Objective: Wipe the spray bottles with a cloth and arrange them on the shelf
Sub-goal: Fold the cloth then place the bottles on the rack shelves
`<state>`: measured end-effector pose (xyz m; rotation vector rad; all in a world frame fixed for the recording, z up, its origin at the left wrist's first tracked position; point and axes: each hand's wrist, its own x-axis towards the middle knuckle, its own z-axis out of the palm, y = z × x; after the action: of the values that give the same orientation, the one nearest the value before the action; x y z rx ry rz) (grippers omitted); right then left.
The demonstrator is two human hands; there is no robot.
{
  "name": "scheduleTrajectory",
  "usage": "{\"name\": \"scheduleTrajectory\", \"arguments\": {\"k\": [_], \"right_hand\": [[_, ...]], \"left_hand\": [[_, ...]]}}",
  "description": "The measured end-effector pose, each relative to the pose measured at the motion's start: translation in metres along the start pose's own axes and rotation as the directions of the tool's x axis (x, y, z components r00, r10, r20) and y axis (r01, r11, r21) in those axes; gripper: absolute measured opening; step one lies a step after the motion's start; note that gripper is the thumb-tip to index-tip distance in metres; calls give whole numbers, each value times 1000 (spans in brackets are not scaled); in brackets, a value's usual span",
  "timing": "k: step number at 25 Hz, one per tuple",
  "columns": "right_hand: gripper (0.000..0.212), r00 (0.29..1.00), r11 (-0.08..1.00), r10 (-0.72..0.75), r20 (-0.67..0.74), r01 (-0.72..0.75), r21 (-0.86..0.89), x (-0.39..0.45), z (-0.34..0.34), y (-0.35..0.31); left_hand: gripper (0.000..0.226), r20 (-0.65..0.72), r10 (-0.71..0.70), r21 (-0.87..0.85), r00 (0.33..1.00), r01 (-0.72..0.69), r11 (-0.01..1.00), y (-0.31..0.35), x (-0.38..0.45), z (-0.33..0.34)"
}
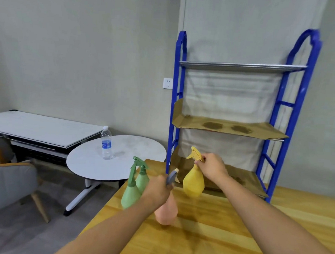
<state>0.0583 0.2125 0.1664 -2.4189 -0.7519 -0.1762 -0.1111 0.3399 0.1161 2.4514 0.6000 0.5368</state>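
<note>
Gripping bottle necks, both hands point(212, 165) raised

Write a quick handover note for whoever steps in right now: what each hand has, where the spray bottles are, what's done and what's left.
Left hand: grips the pink spray bottle by its neck, over the wooden table.
Right hand: holds the yellow spray bottle by its trigger head, lifted near the blue shelf.
Two green spray bottles stand at the table's left edge.
Done: no bottle on the shelf yet.
Left: no cloth in view; find it, wipe all four, shelve them.
</note>
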Motion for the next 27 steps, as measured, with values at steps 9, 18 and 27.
{"name": "scheduleTrajectory", "arguments": {"k": [9, 18, 27], "right_hand": [[32, 959, 996, -69, -276, 82, 38, 33, -173, 14], [28, 916, 999, -34, -401, 35, -5, 147, -234, 31], [19, 914, 1000, 6, -405, -13, -14, 215, -181, 83]], "left_hand": [[16, -262, 196, -68, 945, -221, 973, 141, 98, -82], [24, -321, 280, 16, 905, -290, 957, 223, 248, -87], [26, -363, 282, -90, 888, -334, 938, 205, 329, -13]]}}
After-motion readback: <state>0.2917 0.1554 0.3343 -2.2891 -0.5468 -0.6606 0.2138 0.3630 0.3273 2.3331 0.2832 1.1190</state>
